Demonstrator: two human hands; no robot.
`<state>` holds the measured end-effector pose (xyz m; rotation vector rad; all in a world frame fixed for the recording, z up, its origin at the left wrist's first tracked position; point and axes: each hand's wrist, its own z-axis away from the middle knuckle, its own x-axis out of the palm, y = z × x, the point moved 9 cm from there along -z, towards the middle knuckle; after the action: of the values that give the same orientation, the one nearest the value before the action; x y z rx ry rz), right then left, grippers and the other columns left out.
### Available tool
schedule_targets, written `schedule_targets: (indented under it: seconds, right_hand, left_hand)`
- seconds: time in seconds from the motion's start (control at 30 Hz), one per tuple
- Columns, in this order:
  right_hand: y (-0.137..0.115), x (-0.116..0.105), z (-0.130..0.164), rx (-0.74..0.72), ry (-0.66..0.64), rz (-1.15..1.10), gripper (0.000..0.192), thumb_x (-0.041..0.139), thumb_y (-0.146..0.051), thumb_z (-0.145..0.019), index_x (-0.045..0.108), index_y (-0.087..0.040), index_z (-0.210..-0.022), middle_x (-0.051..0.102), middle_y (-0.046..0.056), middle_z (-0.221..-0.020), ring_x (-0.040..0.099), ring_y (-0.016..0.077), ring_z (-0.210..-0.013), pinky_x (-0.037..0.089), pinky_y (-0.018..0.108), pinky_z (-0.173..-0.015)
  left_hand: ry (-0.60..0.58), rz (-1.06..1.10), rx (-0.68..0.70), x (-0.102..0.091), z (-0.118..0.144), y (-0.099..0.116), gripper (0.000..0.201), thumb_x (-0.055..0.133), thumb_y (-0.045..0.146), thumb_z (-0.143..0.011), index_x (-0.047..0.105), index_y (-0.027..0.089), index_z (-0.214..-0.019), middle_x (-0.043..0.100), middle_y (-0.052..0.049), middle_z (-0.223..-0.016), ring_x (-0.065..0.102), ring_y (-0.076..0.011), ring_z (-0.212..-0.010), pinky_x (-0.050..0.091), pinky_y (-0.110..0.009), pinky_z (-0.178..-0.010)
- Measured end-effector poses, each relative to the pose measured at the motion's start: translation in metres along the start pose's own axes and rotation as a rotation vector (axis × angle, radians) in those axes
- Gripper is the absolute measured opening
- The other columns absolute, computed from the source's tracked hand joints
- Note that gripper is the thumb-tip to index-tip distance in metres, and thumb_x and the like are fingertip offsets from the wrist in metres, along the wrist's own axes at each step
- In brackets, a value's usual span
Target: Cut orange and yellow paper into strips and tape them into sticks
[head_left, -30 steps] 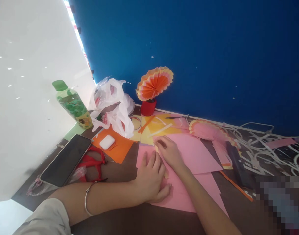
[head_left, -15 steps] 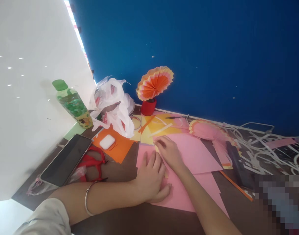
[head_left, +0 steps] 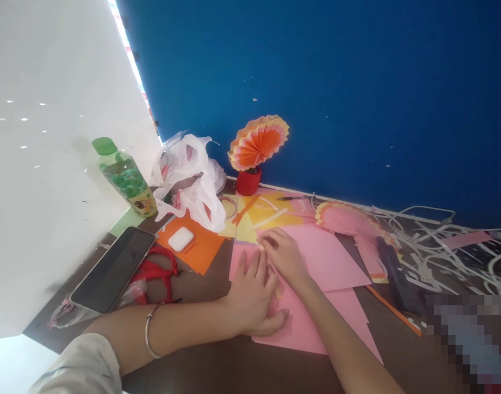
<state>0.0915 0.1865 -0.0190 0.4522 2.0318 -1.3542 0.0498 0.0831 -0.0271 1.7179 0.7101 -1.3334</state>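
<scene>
My left hand (head_left: 253,295) lies flat, fingers spread, pressing down on pink paper (head_left: 316,306) on the dark table. My right hand (head_left: 283,256) sits just beyond it, fingertips pinching a pale yellowish folded strip (head_left: 261,247) at the paper's upper edge. A second pink sheet (head_left: 328,257) overlaps to the right. A silver bangle (head_left: 148,336) circles my left wrist.
At left lie a phone (head_left: 113,269), red scissors (head_left: 157,271), a white earbud case (head_left: 180,239) on orange paper, a green-capped bottle (head_left: 125,178) and a plastic bag (head_left: 190,180). An orange paper fan (head_left: 257,142) stands by the blue wall. White cables (head_left: 439,241) and a pink pleated fan (head_left: 349,219) lie right.
Both hands stay in place on the pink paper; only the camera view has shifted slightly.
</scene>
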Motion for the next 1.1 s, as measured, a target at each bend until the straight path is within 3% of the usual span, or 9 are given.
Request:
schedule_targets:
  seconds: [0.33,0.53,0.87,0.97,1.1]
  right_hand:
    - [0.008,0.003,-0.002,0.103,-0.03,0.054,0.012,0.049,-0.03,-0.078,0.059,-0.023,-0.076,0.058,0.001,-0.086,0.055,0.0166,-0.08,0.042,0.031,-0.073]
    - [0.022,-0.002,-0.004,0.253,0.032,0.1,0.02,0.055,-0.039,-0.072,0.051,-0.023,-0.084,0.059,0.0,-0.083,0.056,0.0175,-0.075,0.041,0.03,-0.065]
    - [0.024,0.002,-0.03,0.228,0.011,0.311,0.031,0.052,-0.052,-0.071,0.048,-0.023,-0.061,0.055,-0.002,-0.055,0.047,0.0145,-0.048,0.029,0.025,-0.046]
    - [0.022,-0.005,-0.034,0.204,0.015,0.283,0.033,0.044,-0.049,-0.078,0.05,-0.022,-0.06,0.056,-0.001,-0.056,0.049,0.0148,-0.049,0.031,0.025,-0.048]
    - [0.018,-0.039,-0.02,0.115,0.078,0.169,0.024,0.041,-0.038,-0.081,0.056,-0.02,-0.073,0.063,0.002,-0.074,0.055,0.0165,-0.064,0.039,0.027,-0.059]
  left_hand:
    - [0.002,0.029,-0.003,0.001,0.0,0.0,0.065,0.033,0.054,-0.078,0.044,0.004,-0.118,0.026,-0.026,-0.137,0.016,-0.039,-0.129,0.017,-0.059,-0.099]
    - [0.008,0.018,0.001,0.0,0.0,0.0,0.064,0.033,0.054,-0.078,0.044,0.005,-0.117,0.025,-0.026,-0.138,0.017,-0.0395,-0.129,0.018,-0.059,-0.099]
    - [0.045,-0.008,0.027,-0.001,0.002,0.001,0.064,0.032,0.054,-0.08,0.043,0.004,-0.118,0.031,-0.026,-0.135,0.02,-0.0387,-0.128,0.021,-0.058,-0.098]
    - [0.074,-0.019,0.016,-0.002,0.003,-0.001,0.059,0.031,0.05,-0.081,0.043,0.005,-0.117,0.032,-0.025,-0.135,0.02,-0.037,-0.129,0.02,-0.057,-0.099]
    - [0.096,0.003,-0.004,-0.003,0.003,-0.003,0.049,0.031,0.044,-0.083,0.044,0.006,-0.11,0.031,-0.025,-0.135,0.02,-0.0341,-0.129,0.019,-0.054,-0.101]
